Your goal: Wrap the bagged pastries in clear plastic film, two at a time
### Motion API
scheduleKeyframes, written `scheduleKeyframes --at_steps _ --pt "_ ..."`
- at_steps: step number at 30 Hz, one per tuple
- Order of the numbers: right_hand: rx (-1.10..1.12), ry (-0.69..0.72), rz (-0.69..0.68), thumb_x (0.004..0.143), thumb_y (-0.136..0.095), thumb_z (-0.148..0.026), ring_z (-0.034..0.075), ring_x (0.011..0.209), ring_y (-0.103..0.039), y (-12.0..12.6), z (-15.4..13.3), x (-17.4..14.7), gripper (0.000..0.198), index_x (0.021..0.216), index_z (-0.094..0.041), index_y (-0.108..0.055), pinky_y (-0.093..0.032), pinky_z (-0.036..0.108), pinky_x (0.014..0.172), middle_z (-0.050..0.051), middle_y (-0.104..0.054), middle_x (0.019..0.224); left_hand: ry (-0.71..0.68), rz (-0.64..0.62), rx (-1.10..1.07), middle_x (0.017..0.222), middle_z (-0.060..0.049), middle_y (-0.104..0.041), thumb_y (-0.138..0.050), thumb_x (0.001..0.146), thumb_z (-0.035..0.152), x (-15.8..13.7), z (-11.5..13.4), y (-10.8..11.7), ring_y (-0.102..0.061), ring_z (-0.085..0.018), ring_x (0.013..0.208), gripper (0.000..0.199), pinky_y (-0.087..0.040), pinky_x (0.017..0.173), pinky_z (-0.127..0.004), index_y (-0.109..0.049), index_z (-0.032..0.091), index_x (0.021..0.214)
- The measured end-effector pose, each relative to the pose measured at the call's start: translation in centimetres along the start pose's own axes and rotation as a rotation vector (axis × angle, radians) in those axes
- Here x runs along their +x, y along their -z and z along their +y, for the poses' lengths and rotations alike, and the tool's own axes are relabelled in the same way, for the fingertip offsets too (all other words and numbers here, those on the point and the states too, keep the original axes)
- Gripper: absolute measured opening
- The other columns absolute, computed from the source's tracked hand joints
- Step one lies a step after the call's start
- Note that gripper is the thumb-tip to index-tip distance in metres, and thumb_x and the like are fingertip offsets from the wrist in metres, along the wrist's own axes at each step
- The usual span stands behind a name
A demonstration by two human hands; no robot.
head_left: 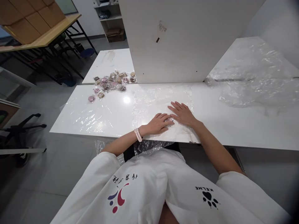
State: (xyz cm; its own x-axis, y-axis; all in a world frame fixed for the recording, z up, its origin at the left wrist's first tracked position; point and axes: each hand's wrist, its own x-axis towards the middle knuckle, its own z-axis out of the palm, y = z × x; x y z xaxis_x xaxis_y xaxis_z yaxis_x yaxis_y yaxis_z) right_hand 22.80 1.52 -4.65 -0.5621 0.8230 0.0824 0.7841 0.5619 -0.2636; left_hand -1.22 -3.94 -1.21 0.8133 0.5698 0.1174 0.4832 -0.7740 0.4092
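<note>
A clear plastic sheet lies spread over the white table in front of me and hangs past its near edge. My left hand, with a pale band on the wrist, rests flat on it, fingers stretched to the right. Just beyond and to the right, my right hand lies palm down on the same sheet with its fingers spread. The fingertips of both hands come close together. Something small and clear shows by the left fingertips, too indistinct to name. To the left sits a pile of small wrapped pieces, pink, brown and yellowish.
A tall white panel rises behind the table. Crumpled clear plastic covers the right side. At the far left stand a wooden-topped table with cardboard, a blue stool and a chair base.
</note>
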Motion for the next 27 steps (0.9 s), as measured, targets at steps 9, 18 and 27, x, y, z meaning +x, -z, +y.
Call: scheduleKeyframes --at_steps 9,18,27 --pt "0.292 0.138 0.132 0.099 -0.042 -0.055 0.026 0.133 -0.051 1.9 -5.1 -3.0 0.051 0.138 -0.026 -0.059 -0.039 0.048 0.111 0.006 -0.061 0.140 0.090 0.002 -0.063 0.169 -0.005 -0.001 -0.031 0.102 0.020 -4.6 1.3 0.6 -0.013 -0.021 0.155 0.078 -0.018 0.127 -0.047 0.024 0.031 0.155" --pt "0.422 0.180 -0.029 0.101 -0.041 -0.049 0.025 0.119 -0.058 3.0 -5.6 -6.6 0.043 0.133 -0.031 -0.063 -0.047 0.047 0.101 0.006 -0.067 0.127 0.086 -0.056 0.032 0.167 -0.001 -0.013 -0.037 0.104 0.032 -6.8 1.3 0.1 -0.006 -0.023 0.155 0.069 -0.005 0.127 -0.055 0.006 0.037 0.159" --pt "0.377 0.001 -0.045 0.095 -0.042 -0.065 0.030 0.147 -0.033 5.1 -3.8 -14.0 0.063 0.153 -0.038 -0.040 -0.039 0.050 0.114 0.001 -0.039 0.159 0.282 0.067 0.025 0.166 0.003 -0.014 -0.036 0.097 0.010 -13.1 2.4 2.9 -0.013 -0.019 0.154 0.076 -0.017 0.127 -0.053 -0.003 0.040 0.159"
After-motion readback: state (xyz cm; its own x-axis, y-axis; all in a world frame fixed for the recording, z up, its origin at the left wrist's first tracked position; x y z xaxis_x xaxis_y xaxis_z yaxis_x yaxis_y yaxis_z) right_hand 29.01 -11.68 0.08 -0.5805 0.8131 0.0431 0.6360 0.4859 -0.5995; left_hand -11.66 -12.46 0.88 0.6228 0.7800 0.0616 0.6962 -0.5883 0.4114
